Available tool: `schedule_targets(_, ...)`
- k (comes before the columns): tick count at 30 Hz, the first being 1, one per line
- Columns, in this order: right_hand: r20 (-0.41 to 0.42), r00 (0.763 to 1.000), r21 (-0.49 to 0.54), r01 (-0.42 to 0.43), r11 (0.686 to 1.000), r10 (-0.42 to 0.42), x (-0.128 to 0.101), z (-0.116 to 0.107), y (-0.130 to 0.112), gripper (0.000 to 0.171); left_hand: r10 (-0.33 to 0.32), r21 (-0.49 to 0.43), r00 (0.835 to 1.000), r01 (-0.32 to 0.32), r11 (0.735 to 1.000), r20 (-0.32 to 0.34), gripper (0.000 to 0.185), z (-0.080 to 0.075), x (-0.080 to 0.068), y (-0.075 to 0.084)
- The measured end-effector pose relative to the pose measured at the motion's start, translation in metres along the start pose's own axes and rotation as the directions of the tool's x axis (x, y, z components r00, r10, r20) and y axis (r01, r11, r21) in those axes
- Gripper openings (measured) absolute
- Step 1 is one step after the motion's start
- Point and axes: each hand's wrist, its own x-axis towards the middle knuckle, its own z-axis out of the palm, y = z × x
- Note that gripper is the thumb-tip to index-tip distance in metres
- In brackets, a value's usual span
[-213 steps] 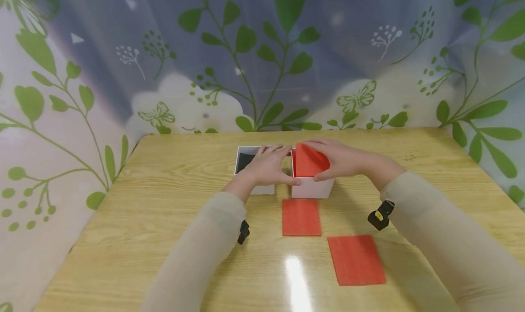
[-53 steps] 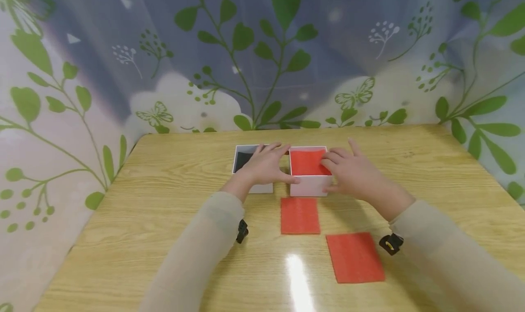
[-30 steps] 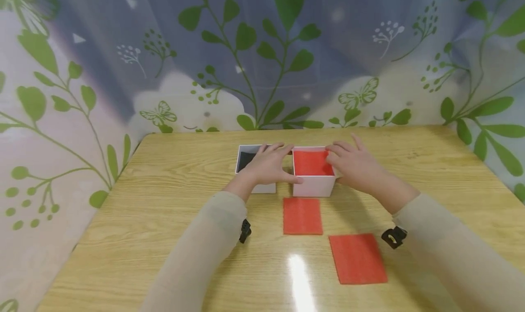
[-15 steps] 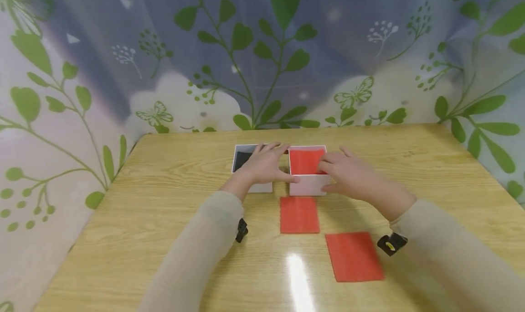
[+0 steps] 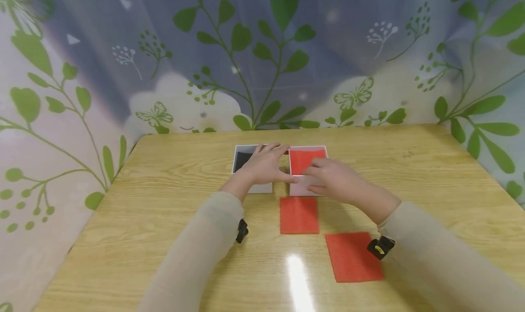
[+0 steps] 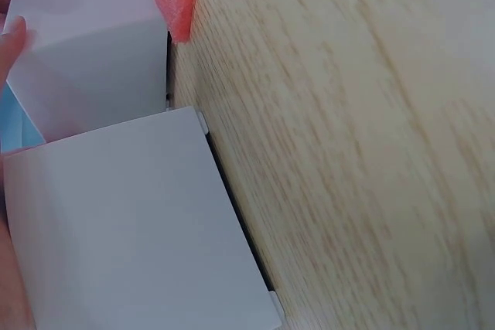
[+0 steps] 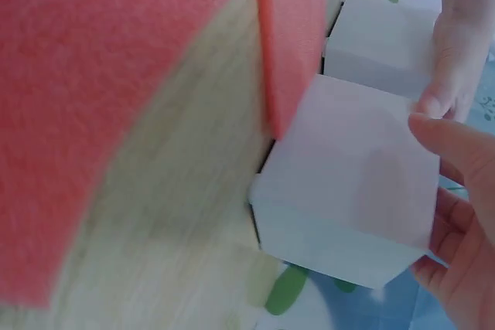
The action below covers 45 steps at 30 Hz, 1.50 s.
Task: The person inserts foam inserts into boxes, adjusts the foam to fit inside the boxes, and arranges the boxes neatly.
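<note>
In the head view, a small white box [image 5: 295, 187] lined with a red sheet [image 5: 301, 157] stands toward the back of the table. My left hand [image 5: 264, 166] grips this box along its left side, thumb on the front wall and index finger near the back corner. My right hand [image 5: 334, 179] reaches over the front right of the rim, fingers inside on the red sheet and thumb outside against the front wall. Its fingertips are hidden in the head view. A second white box [image 5: 261, 188] with a dark lining [image 5: 243, 160] stands to the left, partly under my left hand.
Two square red foam-like sheets lie flat on the wooden table [image 5: 164, 202]: the nearer-to-box sheet [image 5: 298, 215] right before the box, and another sheet [image 5: 352, 259] farther right and closer to me. A leaf-patterned curtain [image 5: 262, 56] hangs behind the table.
My right hand has moved from the box's back and right side to its front right. The raised red sheet now lies down inside the box. My left hand stays in place.
</note>
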Motion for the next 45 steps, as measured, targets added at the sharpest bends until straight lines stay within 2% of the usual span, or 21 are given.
schedule_targets(13,0.026,0.998,0.130,-0.061,0.990,0.058,0.008,0.007,-0.003,0.026,0.005,0.004,1.000,-0.005,1.000,-0.005,0.099,0.000,-0.001,-0.001)
schedule_targets(19,0.137,0.984,0.111,-0.127,0.986,0.111,0.013,0.010,-0.004,0.044,0.009,-0.002,1.000,-0.009,1.000,0.000,0.100,-0.001,-0.001,-0.001)
schedule_targets(22,0.163,0.980,0.100,-0.133,0.986,0.116,0.014,0.009,-0.004,0.048,0.017,0.000,1.000,-0.017,1.000,0.000,0.101,0.000,-0.001,-0.001)
schedule_targets(29,0.123,0.987,0.130,-0.117,0.985,0.101,0.013,0.009,-0.005,0.045,0.013,-0.010,1.000,-0.013,1.000,-0.004,0.099,0.000,-0.001,0.000)
schedule_targets(36,0.028,0.997,0.224,-0.079,0.971,0.074,0.012,0.014,-0.002,0.023,0.015,-0.014,1.000,-0.015,1.000,-0.011,0.100,0.000,-0.001,0.000)
schedule_targets(40,0.013,0.998,0.254,-0.070,0.965,0.069,0.013,0.013,-0.002,0.018,0.012,-0.010,1.000,-0.012,1.000,-0.014,0.100,-0.001,-0.001,0.000)
schedule_targets(42,0.031,0.996,0.263,-0.092,0.960,0.086,0.013,0.012,-0.002,0.021,0.011,-0.015,1.000,-0.011,1.000,-0.011,0.100,-0.001,-0.001,0.000)
schedule_targets(45,0.083,0.989,0.202,-0.140,0.969,0.126,0.015,0.011,-0.001,0.041,0.004,-0.015,1.000,-0.005,1.000,-0.003,0.098,-0.001,-0.001,0.000)
